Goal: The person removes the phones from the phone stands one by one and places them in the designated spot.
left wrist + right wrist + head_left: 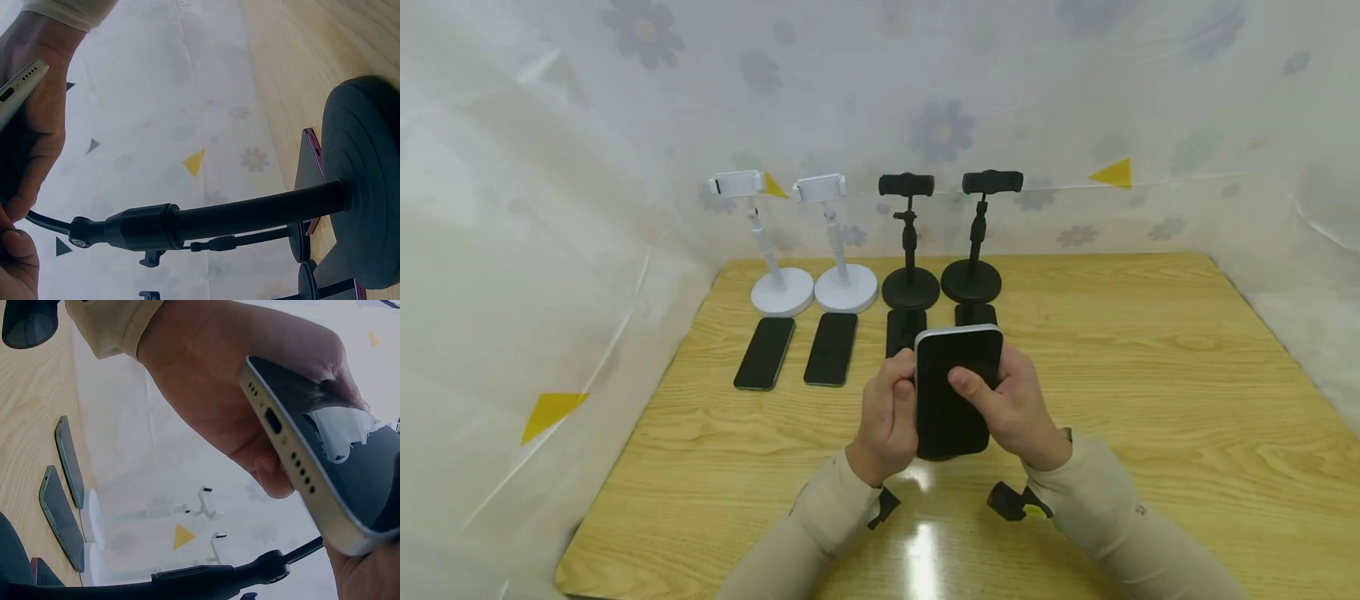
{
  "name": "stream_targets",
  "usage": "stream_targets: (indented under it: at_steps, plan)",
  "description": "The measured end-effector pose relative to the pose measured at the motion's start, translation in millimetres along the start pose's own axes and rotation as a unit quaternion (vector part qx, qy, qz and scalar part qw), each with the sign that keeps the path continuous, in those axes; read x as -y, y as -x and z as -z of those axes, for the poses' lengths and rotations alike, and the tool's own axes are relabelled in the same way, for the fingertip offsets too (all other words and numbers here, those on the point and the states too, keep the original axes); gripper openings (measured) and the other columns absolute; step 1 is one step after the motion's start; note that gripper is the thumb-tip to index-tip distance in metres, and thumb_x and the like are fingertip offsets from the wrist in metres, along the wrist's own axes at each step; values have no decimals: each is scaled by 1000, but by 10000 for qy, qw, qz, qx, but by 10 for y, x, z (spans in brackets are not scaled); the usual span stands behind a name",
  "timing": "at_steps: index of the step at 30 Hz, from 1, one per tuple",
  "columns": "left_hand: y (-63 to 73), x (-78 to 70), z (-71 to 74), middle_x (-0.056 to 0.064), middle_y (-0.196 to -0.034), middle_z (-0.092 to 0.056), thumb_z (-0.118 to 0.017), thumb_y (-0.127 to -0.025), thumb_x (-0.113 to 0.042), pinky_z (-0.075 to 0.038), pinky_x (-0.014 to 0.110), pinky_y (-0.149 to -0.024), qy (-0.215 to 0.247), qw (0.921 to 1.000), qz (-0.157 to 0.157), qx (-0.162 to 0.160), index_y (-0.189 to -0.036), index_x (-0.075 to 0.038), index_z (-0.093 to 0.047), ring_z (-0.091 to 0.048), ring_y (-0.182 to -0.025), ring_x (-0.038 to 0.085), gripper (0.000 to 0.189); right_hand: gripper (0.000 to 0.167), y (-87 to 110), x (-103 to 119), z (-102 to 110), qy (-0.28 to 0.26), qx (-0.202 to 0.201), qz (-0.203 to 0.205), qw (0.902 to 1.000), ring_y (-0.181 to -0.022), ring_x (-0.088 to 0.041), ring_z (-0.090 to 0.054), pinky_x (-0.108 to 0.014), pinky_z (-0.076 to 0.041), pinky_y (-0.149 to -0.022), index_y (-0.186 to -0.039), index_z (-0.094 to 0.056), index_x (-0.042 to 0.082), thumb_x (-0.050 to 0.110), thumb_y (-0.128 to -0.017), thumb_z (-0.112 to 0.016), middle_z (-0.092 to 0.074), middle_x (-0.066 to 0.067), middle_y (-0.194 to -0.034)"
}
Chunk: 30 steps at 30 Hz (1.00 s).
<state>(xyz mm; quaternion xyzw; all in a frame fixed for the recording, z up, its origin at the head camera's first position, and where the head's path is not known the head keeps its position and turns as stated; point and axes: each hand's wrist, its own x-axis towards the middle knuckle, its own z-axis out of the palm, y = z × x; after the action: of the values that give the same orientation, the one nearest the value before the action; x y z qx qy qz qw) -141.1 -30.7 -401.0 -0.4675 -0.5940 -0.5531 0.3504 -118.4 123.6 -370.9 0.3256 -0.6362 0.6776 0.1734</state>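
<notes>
A phone (pixel 946 421) with a dark screen and pale metal edge is held upright between both hands. My right hand (pixel 1021 408) grips its right side, thumb lying on the screen, fingers behind. My left hand (pixel 883 421) curls at its left edge, fingers reaching behind it. A black phone stand (pixel 262 212) rises beneath, its thin neck running up behind the phone to where the left fingers bend. The stand's clamp is hidden by the phone and the hands. Its round base (pixel 369 187) rests on the table. The phone's charging port (pixel 273 420) faces downward.
Behind stand two white phone stands (pixel 846 287) and two black ones (pixel 972 282). In front of the white pair lie two phones (pixel 831 350). Two more phones (pixel 906 329), in front of the black pair, are partly covered. A draped floral sheet (pixel 1037 100) backs the wooden table (pixel 1150 375).
</notes>
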Motion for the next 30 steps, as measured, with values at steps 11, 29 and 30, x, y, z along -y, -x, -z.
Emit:
stream_targets:
  at_steps: [11, 29, 30]
  plan:
    - [6, -2, -3, 9, -78, -46, -26, -109, -19, -40, 25, -51, 31, 9998, 102, -158, -98, 6, -45, -43, -59, 15, 33, 9, 15, 35, -16, 16, 41, -210, 9998, -76, -3, -68, -23, -58, -64, -105, -65, 17, 18, -96, -65, -70, 13, -93]
    - [62, -88, 121, 15, -75, -62, -32, -106, -6, -52, 22, -56, -515, 9872, 1504, 95, -107, 6, -54, -58, -59, 18, 25, 13, 9, 17, -24, -95, 88, -99, 9999, -78, -5, -70, -24, -59, -64, -110, -62, 11, 10, -97, -63, -70, 10, -97]
    - [82, -102, 136, 15, -74, -62, -33, -105, -3, -52, 22, -55, -554, 9848, 1645, 87, -106, 5, -56, -57, -57, 19, 24, 13, 11, 16, -23, -94, 92, -105, 9999, -78, -5, -70, -24, -59, -64, -110, -62, 11, 9, -97, -63, -70, 10, -98]
